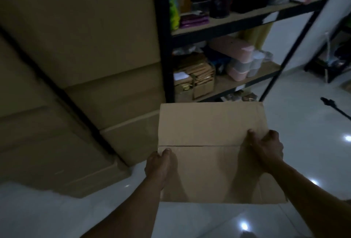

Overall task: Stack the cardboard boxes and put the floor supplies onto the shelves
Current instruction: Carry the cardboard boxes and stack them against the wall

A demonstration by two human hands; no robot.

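The single view comes from the person's head and faces forward and down, wide-angled, so straight lines bow and lean toward the edges. Both forearms enter from the bottom edge, and the left hand and right hand sit close in the lower middle on the cardboard box. The glossy floor fills the bottom and right. Farther off, the stacked boxes take up the left, and the black shelving leans across the upper right

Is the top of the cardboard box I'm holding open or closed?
Closed: the plain brown cardboard box has its top flaps lying flat, meeting at a seam.
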